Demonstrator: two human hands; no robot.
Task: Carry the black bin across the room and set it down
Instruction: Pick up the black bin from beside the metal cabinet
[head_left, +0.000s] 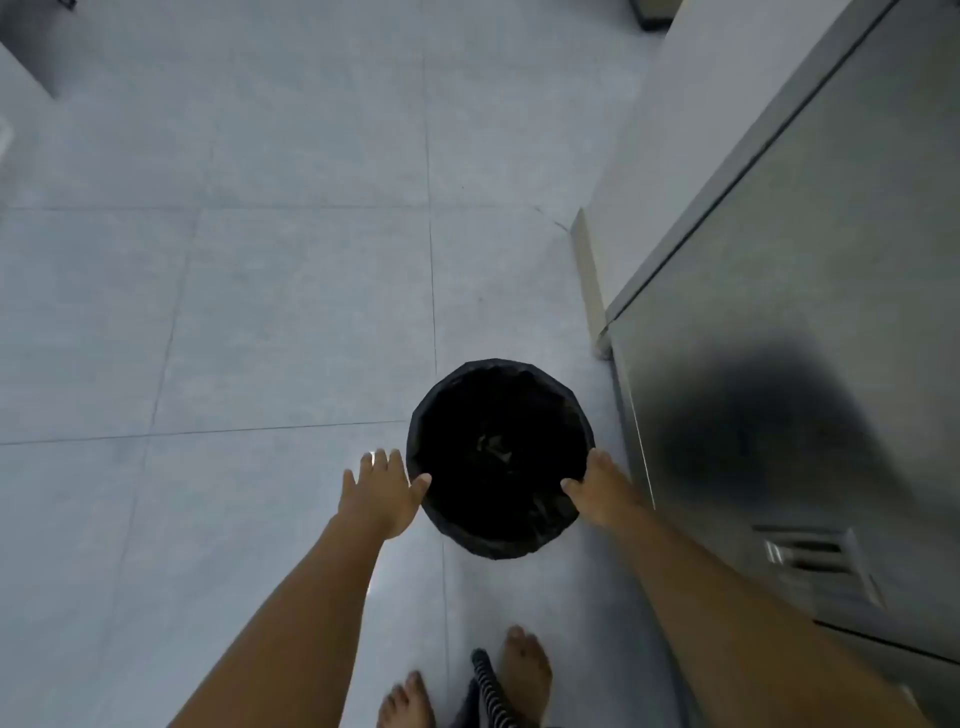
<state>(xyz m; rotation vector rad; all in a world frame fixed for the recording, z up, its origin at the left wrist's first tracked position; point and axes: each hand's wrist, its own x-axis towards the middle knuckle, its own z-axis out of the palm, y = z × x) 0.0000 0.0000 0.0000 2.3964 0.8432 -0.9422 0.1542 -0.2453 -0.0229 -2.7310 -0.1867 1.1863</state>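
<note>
The round black bin (452, 525), lined with a black bag, is seen from above on the pale tiled floor, close to a metal cabinet. My left hand (376, 493) is at the bin's left side with its fingers spread; only the thumb tip touches the rim. On the right side of the rim rests my right hand (605, 493), thumb hooked over the edge and fingers down the outer wall, partly hidden. Something small and pale lies at the bottom of the bin.
A tall grey metal cabinet (779, 322) with a vent stands right beside the bin on the right. A white wall corner (589, 270) juts out just beyond it. My bare feet (524, 670) are below the bin. Pale floor tiles (260, 260) stretch ahead and left.
</note>
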